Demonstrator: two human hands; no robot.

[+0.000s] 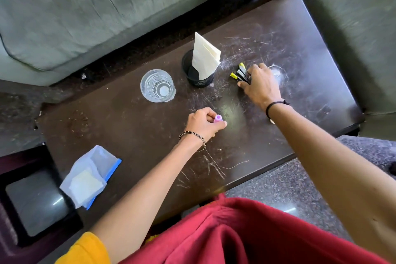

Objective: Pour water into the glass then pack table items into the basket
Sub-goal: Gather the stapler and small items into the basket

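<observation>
Table [300, 53]: a dark, scratched top is seen running from lower left to upper right; its near edge crosses the lower centre of the frame, its far edge lies along the sofa [64, 17].
Glass [157, 86]: stood upright at centre left, with clear liquid visible inside; just left of the holder, apart from it.
Holder [198, 73]: a black mesh cup at upper centre, with folded napkins [204, 54] standing in it.
Left hand [203, 124]: placed at centre, fingers clenched round a small purple item [282, 118]; what it is cannot be told.
Right hand [260, 84]: placed right of the holder, fingers closed on a bundle of black markers [241, 74] with yellow caps, held low at the tabletop.
Pouch [90, 176]: a clear bag with a blue edge is laid at lower left, overhanging the table's left edge.
Open room: bare tabletop is left between the two hands, at far right, and between pouch and left hand.
Basket: not identified with certainty in view.
</observation>
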